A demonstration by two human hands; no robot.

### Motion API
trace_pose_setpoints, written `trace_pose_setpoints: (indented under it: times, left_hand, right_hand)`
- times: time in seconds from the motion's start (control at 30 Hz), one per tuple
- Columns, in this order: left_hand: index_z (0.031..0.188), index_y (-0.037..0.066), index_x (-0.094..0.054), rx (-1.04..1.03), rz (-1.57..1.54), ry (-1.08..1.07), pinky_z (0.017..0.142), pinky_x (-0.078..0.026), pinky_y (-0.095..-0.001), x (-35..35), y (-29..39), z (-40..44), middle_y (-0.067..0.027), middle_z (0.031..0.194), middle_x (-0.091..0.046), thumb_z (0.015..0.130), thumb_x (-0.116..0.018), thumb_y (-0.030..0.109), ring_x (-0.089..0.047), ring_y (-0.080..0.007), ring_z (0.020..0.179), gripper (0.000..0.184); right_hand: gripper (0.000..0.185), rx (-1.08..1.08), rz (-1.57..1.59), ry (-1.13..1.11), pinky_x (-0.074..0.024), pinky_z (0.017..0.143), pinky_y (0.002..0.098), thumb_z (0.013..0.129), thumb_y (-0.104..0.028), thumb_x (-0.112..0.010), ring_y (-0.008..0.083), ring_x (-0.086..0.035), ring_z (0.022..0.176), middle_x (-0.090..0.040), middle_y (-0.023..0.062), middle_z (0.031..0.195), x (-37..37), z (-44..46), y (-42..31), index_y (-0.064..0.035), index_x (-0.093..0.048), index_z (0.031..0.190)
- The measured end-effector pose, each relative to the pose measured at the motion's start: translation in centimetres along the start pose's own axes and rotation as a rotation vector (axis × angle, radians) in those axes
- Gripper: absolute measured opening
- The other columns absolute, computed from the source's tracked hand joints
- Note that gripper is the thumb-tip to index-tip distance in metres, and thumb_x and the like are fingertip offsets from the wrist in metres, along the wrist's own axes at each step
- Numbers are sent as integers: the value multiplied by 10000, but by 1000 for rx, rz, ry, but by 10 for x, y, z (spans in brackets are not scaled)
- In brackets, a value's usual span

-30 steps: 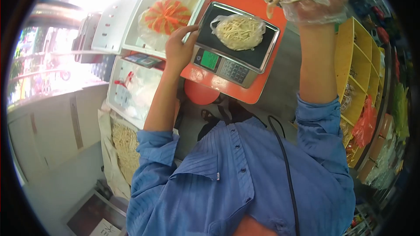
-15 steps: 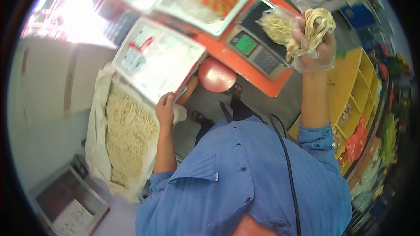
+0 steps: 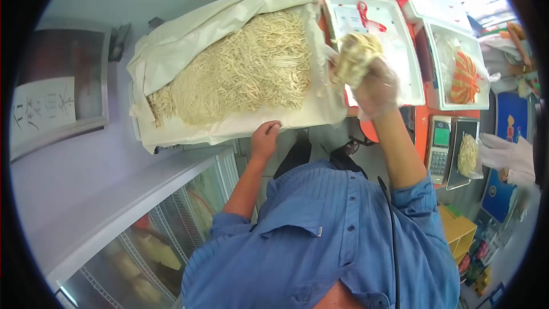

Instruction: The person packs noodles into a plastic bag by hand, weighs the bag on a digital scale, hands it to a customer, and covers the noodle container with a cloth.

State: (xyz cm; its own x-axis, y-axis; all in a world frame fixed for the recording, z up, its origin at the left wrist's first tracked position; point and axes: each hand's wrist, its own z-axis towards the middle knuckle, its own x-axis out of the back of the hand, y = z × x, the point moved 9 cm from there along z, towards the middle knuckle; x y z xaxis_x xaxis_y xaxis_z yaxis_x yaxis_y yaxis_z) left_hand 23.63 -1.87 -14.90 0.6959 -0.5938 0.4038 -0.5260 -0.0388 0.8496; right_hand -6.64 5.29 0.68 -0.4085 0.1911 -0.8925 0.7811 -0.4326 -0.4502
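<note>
Head view has the right hand's grip point(image 3: 378, 89) clamped on a noodle bundle point(image 3: 357, 58) that juts up beyond it against the left side of the white box point(image 3: 416, 74), heaped noodles point(image 3: 257, 63) farther left, and near their cloth point(image 3: 229, 129) the left hand point(image 3: 265, 139) curled, its hold unclear

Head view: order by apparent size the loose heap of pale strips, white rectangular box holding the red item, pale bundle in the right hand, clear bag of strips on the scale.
1. Heap
2. White box
3. Bundle in right hand
4. Clear bag

The bundle's lead may partly reflect nearness.
</note>
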Motion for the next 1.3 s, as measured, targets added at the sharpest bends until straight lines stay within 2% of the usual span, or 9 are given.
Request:
trace_pose_setpoints:
  times: [0.1,0.17,0.37,0.6,0.63,0.83,0.93,1.17,1.3]
  left_hand:
    - [1061,13,-706,88,-107,143,875,-498,-288,44,-40,-5,-77,1008,-723,924,-621,187,-662,-159,950,238]
    - [1061,6,-702,148,-246,229,883,-496,-292,62,-72,-11,-80,1018,-719,927,-618,173,-658,-160,958,230]
    - [1104,-31,-662,230,-305,286,916,-489,-312,86,-116,-30,-104,1054,-695,943,-590,140,-644,-186,999,245]
    - [1102,-37,-660,242,-351,273,923,-487,-308,90,-115,-26,-106,1056,-694,941,-602,136,-643,-187,1003,243]
    - [1103,-36,-660,238,-363,266,921,-487,-309,89,-115,-23,-107,1056,-694,943,-601,141,-643,-188,1002,246]
    - [1113,-28,-660,228,-383,225,920,-480,-313,85,-102,-6,-111,1063,-694,948,-603,169,-639,-191,1010,264]
    - [1108,-26,-663,205,-357,164,925,-477,-306,81,-88,11,-105,1051,-699,947,-609,171,-638,-180,1006,260]
    - [1084,-23,-680,99,-216,44,924,-480,-299,56,-43,34,-99,1021,-712,940,-620,154,-645,-164,979,236]
    - [1114,-26,-671,37,-203,-53,896,-486,-313,20,-18,38,-107,1033,-707,943,-606,185,-646,-183,964,279]
  right_hand:
    - [237,-41,-1093,91,-480,877,348,887,-186,-562,251,-636,960,-667,141,1040,-43,51,42,-15,-607,1045]
    - [373,-303,-1769,109,-478,927,362,872,-230,-608,292,-637,1028,-668,169,1105,-23,87,83,-35,-616,1190]
    - [545,-416,-1848,-35,-513,832,356,836,-305,-681,266,-683,948,-694,195,1094,11,140,151,-53,-598,1311]
    - [448,162,-2028,-124,-519,845,398,891,-398,-649,315,-674,962,-701,170,1063,-14,151,162,-151,-638,1265]
    - [381,-286,-2153,-114,-513,871,404,907,-353,-624,326,-662,1002,-690,172,1098,13,149,177,-166,-651,1239]
    - [340,-514,-2071,-103,-503,897,403,921,-298,-584,333,-657,1014,-697,167,1076,51,125,187,-144,-662,1215]
    - [331,-405,-1667,58,-510,888,380,912,-259,-604,307,-673,994,-703,155,1067,51,110,168,-133,-663,1212]
    - [267,-256,-1839,-204,-476,960,373,931,-171,-547,247,-641,1096,-673,69,1204,24,45,106,-158,-691,1156]
    - [332,-456,-1649,140,-488,932,381,900,-307,-617,279,-655,1017,-694,114,1124,62,-32,49,-88,-697,1137]
